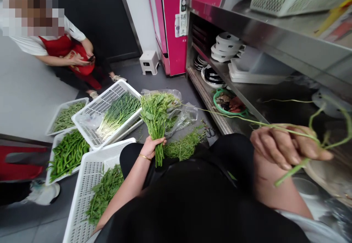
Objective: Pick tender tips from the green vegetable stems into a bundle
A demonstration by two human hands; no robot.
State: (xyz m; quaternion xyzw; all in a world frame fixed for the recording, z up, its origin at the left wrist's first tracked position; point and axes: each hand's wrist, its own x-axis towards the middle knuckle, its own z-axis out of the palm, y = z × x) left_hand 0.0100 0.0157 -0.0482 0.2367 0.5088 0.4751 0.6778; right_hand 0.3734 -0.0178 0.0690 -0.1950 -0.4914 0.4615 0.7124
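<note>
My left hand [150, 147] is wrapped round the stems of a bunch of leafy greens [155, 116], held upright with the leaves away from me. Out to the right, my right hand [288, 145] is closed on a thin green stem [291, 172]. From it a long, thin strand [233, 116] stretches left toward the bunch. Below the bunch, a heap of green trimmings [184, 145] lies on the floor. Beside it sits a clear plastic bag [187, 114] with more greens.
White baskets stand at left: one with leafy greens [106, 195], one with green peppers [68, 153], one with scallions [121, 114], one with green beans [68, 116]. A steel shelf [264, 28] edges my right. Another person [63, 52] sits beyond the baskets, near a white stool [149, 62].
</note>
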